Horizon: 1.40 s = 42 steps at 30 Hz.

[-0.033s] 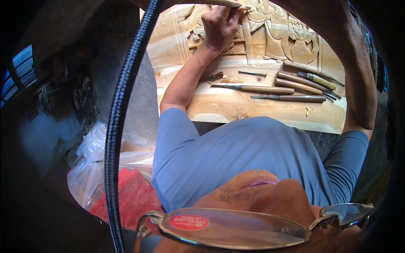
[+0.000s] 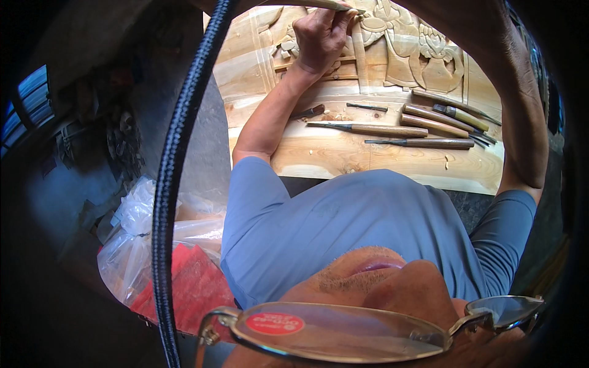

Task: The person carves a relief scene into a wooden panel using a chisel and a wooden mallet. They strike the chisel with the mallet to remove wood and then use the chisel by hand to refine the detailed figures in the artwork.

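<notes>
My left hand point(image 2: 321, 40) is closed at the top edge on a long, slim carving tool point(image 2: 300, 3), its fingertips pinched near the tool's tip, over a pale wooden panel point(image 2: 245, 67) carved in relief with figures and framed bands. My right forearm point(image 2: 515, 92) rises along the right side and out at the top, so my right hand is hidden beyond the frame. Below the carving, several wooden-handled chisels and gouges point(image 2: 417, 142) lie on the panel's flat part, with a short dark metal blade point(image 2: 366, 107), a small dark brush point(image 2: 310, 111) and wood shavings.
A knotted clear plastic bag point(image 2: 132, 214) with red material point(image 2: 184, 285) sits at the lower left, beside a grey surface point(image 2: 184, 153). A dark braided cable point(image 2: 175, 159) crosses the view from top to bottom. A window point(image 2: 30, 92) and dim clutter are at the far left.
</notes>
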Each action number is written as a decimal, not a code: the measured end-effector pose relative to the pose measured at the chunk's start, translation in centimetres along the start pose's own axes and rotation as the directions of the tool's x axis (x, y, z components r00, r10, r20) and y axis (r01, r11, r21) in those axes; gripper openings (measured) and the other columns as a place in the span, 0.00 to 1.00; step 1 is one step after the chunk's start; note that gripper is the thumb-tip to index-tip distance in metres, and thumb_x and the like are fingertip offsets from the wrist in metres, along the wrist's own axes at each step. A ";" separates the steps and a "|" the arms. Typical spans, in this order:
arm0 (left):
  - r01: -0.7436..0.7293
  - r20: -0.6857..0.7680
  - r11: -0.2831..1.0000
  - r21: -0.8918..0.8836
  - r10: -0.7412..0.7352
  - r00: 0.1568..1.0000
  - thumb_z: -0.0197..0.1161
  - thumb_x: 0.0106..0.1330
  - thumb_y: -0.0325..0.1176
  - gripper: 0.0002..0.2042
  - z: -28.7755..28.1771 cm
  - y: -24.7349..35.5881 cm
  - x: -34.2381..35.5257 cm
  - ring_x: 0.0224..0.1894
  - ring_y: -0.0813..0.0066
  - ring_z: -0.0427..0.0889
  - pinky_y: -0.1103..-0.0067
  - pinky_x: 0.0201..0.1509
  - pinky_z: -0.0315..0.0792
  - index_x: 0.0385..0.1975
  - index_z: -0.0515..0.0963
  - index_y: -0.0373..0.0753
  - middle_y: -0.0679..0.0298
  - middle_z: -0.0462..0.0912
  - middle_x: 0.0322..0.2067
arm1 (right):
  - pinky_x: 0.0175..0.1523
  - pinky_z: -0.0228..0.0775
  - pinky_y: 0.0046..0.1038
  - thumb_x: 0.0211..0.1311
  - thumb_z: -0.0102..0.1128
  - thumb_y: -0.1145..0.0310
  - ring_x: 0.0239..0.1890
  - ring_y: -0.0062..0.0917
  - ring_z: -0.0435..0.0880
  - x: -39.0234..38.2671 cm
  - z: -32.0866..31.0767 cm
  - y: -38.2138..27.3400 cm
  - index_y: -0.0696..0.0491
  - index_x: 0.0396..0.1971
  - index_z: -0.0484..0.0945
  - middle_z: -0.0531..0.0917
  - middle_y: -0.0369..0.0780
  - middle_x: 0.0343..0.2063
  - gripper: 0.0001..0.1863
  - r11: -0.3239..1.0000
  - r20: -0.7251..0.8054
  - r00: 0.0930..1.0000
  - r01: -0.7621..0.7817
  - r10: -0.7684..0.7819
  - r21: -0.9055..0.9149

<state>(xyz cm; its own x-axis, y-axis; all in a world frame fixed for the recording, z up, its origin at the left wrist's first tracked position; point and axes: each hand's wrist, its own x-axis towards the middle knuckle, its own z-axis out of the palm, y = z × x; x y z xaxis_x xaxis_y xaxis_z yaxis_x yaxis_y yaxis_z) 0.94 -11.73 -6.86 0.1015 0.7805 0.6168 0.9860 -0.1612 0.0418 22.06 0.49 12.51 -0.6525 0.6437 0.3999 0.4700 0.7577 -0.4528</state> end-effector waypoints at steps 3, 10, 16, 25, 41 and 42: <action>0.064 -0.064 0.984 -0.164 -0.076 0.995 0.70 0.66 0.26 0.21 1.3 -1.0 -1.1 0.30 0.69 0.88 0.76 0.33 0.83 0.59 0.79 0.35 0.54 0.84 0.53 | 0.43 0.82 0.26 0.64 0.71 0.53 0.40 0.28 0.90 0.1 0.5 -0.1 0.44 0.61 0.79 0.89 0.40 0.45 0.27 1.000 0.007 1.000 0.014 -0.015 0.020; 0.106 -0.139 0.931 -0.350 -0.164 0.977 0.69 0.67 0.25 0.21 1.1 -0.4 -0.2 0.32 0.68 0.89 0.75 0.33 0.83 0.60 0.77 0.34 0.55 0.85 0.48 | 0.43 0.82 0.26 0.64 0.71 0.53 0.41 0.28 0.90 0.6 0.9 -0.9 0.44 0.61 0.79 0.89 0.40 0.45 0.27 0.999 0.024 0.999 0.023 -0.024 0.028; 0.050 -0.144 0.972 -0.230 -0.085 0.986 0.69 0.66 0.25 0.20 -0.3 -0.2 0.4 0.31 0.68 0.88 0.75 0.31 0.83 0.58 0.78 0.34 0.54 0.85 0.49 | 0.43 0.83 0.26 0.64 0.71 0.53 0.41 0.28 0.90 1.2 1.1 -0.7 0.43 0.61 0.79 0.89 0.40 0.45 0.27 0.999 0.021 0.999 0.028 -0.028 0.024; -0.023 -0.044 0.999 -0.029 0.022 0.999 0.69 0.64 0.25 0.19 -0.4 0.1 0.7 0.29 0.67 0.87 0.75 0.29 0.82 0.56 0.80 0.34 0.54 0.83 0.51 | 0.44 0.83 0.27 0.64 0.71 0.53 0.41 0.28 0.90 0.9 0.9 -1.3 0.42 0.62 0.79 0.90 0.40 0.45 0.27 1.000 0.026 0.999 0.030 -0.031 0.005; 0.140 -0.217 0.880 -0.453 -0.261 0.941 0.73 0.63 0.29 0.06 -1.0 0.8 4.1 0.22 0.61 0.85 0.71 0.27 0.76 0.38 0.84 0.41 0.59 0.84 0.20 | 0.44 0.83 0.27 0.64 0.71 0.53 0.41 0.28 0.91 1.0 0.8 -1.4 0.41 0.62 0.79 0.90 0.39 0.45 0.27 0.999 0.017 0.999 0.032 -0.032 -0.013; 0.143 -0.233 0.881 -0.451 -0.271 0.934 0.73 0.64 0.29 0.06 -1.0 1.0 4.1 0.22 0.61 0.85 0.71 0.27 0.76 0.38 0.84 0.41 0.59 0.84 0.20 | 0.44 0.83 0.27 0.64 0.71 0.52 0.41 0.28 0.91 1.0 0.8 -1.4 0.41 0.62 0.79 0.90 0.39 0.45 0.27 0.999 0.018 0.999 0.030 -0.030 -0.012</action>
<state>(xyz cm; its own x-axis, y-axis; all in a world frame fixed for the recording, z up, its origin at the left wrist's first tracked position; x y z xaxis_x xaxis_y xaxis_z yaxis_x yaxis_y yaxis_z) 2.20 -9.26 -3.53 -0.2029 0.6321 0.7478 0.8237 -0.3028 0.4794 20.30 -0.03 12.89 -0.6772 0.6185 0.3986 0.4568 0.7781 -0.4312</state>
